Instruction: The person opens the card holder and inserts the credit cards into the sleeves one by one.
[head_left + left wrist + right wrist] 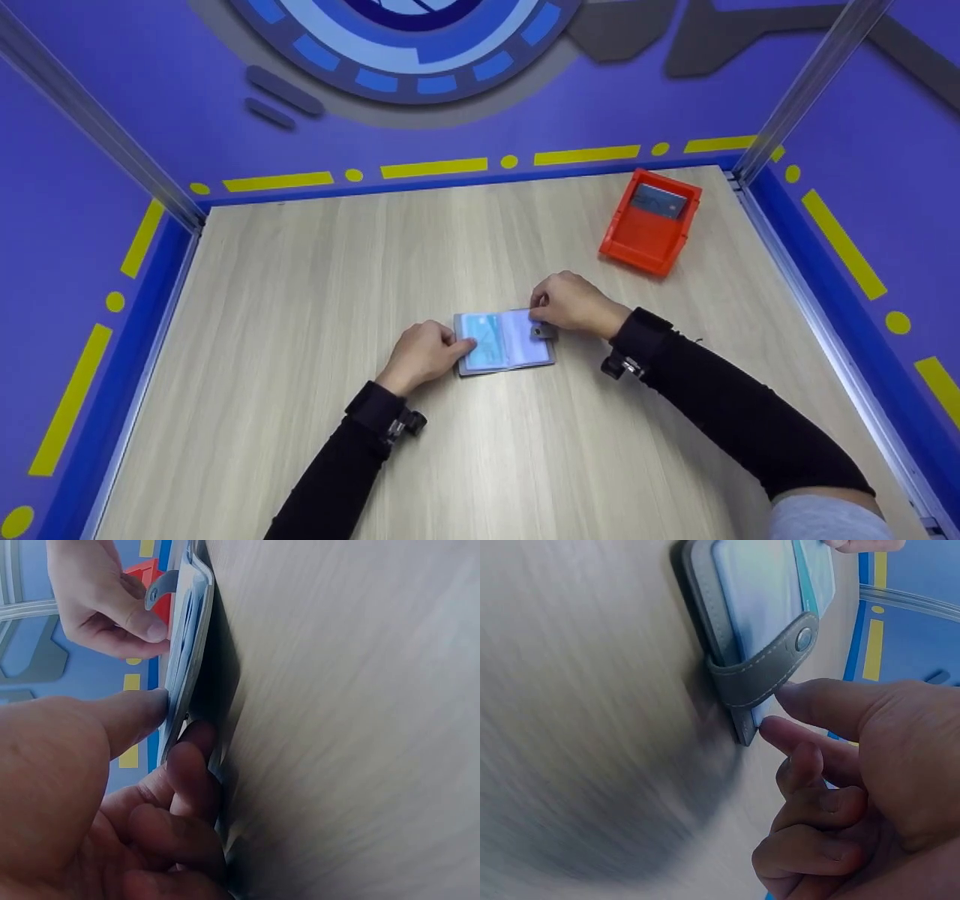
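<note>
A grey card holder (554,352) lies spread on the table with its clear plastic sleeves showing. A teal card (487,352) sits in the left-hand sleeve; the right-hand sleeve (517,341) looks pale. My left hand (424,352) grips the holder's left edge, thumb on top and fingers beneath, as the left wrist view shows. At the upper right corner, my right hand (571,301) pinches the sleeve edge between thumb and index finger. Close to that thumb, a stitched strap (761,671) with a metal snap curls up over the sleeves.
Toward the back right of the wooden table (322,270) stands a red tray (645,259) with a dark card (658,201) inside. Blue panels with yellow marks (435,166) rise around the back and sides, joined by metal posts (810,82).
</note>
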{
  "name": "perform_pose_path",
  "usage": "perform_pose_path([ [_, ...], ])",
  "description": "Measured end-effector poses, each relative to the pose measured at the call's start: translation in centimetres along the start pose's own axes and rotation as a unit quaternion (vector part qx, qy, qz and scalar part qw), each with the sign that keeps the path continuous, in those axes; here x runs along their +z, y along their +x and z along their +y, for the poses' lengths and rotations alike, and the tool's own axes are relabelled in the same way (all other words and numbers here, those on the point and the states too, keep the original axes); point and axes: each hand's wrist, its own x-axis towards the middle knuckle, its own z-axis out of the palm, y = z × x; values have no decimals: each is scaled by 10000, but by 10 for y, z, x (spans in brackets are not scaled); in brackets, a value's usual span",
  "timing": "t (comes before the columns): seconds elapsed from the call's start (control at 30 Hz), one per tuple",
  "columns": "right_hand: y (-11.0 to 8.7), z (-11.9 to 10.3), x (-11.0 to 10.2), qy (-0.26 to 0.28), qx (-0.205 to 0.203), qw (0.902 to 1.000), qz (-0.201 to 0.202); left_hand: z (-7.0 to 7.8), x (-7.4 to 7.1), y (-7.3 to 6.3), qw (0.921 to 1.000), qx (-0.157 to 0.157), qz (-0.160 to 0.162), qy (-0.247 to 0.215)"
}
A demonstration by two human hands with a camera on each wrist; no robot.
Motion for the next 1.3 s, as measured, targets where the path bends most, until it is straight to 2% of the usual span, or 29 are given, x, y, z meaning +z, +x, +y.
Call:
perform_pose_path([
  [0.23,1,3,4,26,-62,10000,-11,0,1,0,10000,-35,-6,-3],
  [0.67,1,2,6,186,178,9997,-28,1,2,0,10000,-37,14,-69],
  [0.9,1,4,5,43,-28,9999,-95,0,2,1,10000,-73,21,-63],
  [1.07,0,4,3,-155,-214,9997,2,0,2,2,10000,-60,3,-7],
  [1.3,1,-1,1,85,-27,9999,-80,1,1,1,10000,-75,-44,-19],
])
